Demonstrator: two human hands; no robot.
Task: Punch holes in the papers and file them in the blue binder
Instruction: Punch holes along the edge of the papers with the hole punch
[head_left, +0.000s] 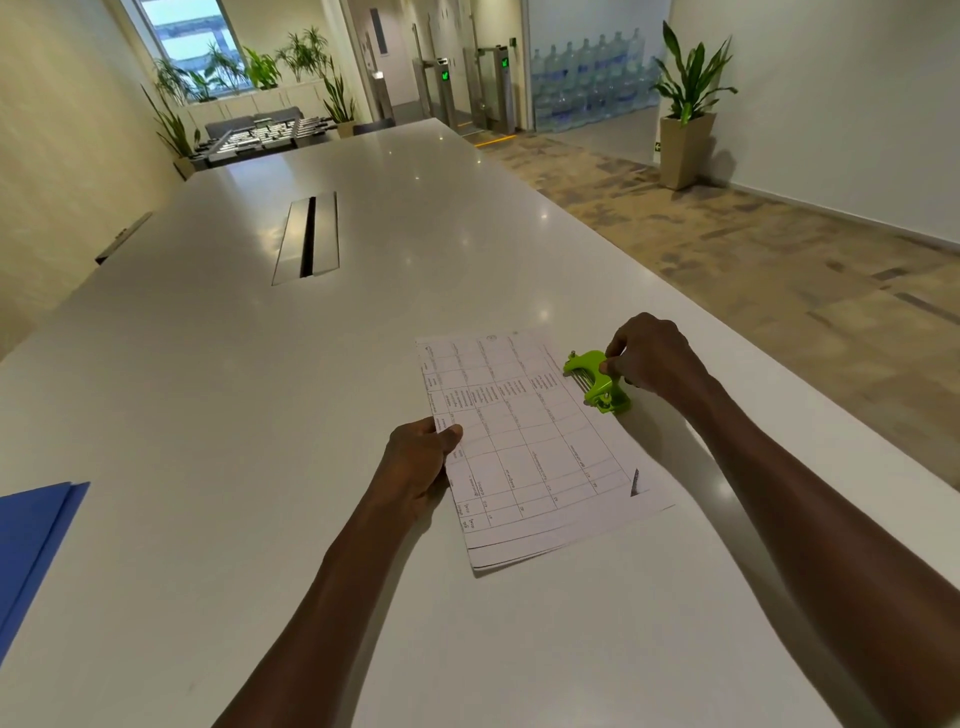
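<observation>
A thin stack of printed papers (535, 452) with a table grid lies on the white table (260, 389). My left hand (421, 462) pinches the stack's left edge, thumb on top. A green hole punch (597, 382) sits over the stack's far right edge, with the paper slid into its slot. My right hand (649, 358) grips the punch from its right side, fingers curled on its top. The blue binder (31, 540) lies shut at the table's left edge, well apart from both hands.
A metal cable hatch (309, 236) is set into the table's middle, farther off. The table's right edge runs diagonally just behind my right hand, with carpeted floor beyond. A potted plant (685, 109) stands by the far wall.
</observation>
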